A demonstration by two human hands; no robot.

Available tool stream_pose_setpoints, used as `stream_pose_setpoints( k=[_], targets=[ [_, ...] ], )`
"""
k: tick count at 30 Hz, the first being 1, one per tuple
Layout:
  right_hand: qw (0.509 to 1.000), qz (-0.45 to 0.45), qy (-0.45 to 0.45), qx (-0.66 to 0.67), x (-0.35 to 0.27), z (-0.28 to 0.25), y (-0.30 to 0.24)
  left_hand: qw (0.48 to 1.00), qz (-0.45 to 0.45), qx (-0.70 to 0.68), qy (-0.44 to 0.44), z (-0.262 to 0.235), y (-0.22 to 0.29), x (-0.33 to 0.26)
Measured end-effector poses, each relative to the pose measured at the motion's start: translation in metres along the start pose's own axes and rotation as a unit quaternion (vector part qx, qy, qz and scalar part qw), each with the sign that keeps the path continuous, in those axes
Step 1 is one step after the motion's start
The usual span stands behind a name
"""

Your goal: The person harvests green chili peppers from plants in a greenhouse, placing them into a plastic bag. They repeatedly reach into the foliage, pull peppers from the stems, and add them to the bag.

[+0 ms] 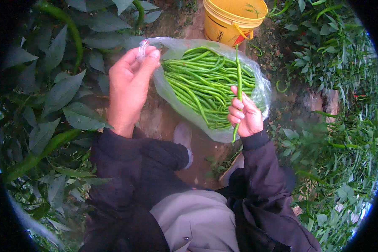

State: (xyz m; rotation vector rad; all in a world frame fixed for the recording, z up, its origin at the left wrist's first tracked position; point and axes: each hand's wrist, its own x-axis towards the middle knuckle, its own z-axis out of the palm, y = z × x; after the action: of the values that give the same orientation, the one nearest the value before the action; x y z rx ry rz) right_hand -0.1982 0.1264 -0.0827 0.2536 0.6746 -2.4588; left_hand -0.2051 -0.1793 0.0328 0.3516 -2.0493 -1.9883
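Observation:
A clear plastic bag point(258, 77) full of long green chili peppers point(197, 86) lies on the ground before me, the peppers mostly side by side. My left hand point(132, 82) pinches the gathered edge of the bag at its left end, thumb pressed to the fingers. Over the bag's right part, my right hand point(245, 113) holds a single long green chili pepper point(239, 69) upright in the view, fingers curled round its lower half. The pepper's upper tip reaches past the bag's far edge.
A yellow bucket point(222, 27) with a yellow handle stands just beyond the bag. Leafy pepper plants point(71, 96) crowd the left, and more plants point(344, 138) line the right. My shoe point(183, 136) rests on the brown soil below the bag.

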Motion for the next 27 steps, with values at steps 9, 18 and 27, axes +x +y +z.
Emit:
stream_pose_setpoints(
  k=[9, 18, 27],
  targets=[
    [0.985, 0.103, -0.031, 0.135, -0.029, 0.031, 0.002, 0.895, 0.27, 0.343, 0.091, 0.016, 0.016, -0.025],
    [0.972, 0.213, -0.054, 0.078, -0.072, 0.081, 0.036, 0.973, 0.07, 0.105, -0.191, 0.044, 0.023, -0.053],
    [0.958, 0.224, -0.118, 0.137, -0.099, 0.099, 0.052, 0.947, -0.146, -0.086, -0.272, 0.038, 0.024, -0.064]
  ],
)
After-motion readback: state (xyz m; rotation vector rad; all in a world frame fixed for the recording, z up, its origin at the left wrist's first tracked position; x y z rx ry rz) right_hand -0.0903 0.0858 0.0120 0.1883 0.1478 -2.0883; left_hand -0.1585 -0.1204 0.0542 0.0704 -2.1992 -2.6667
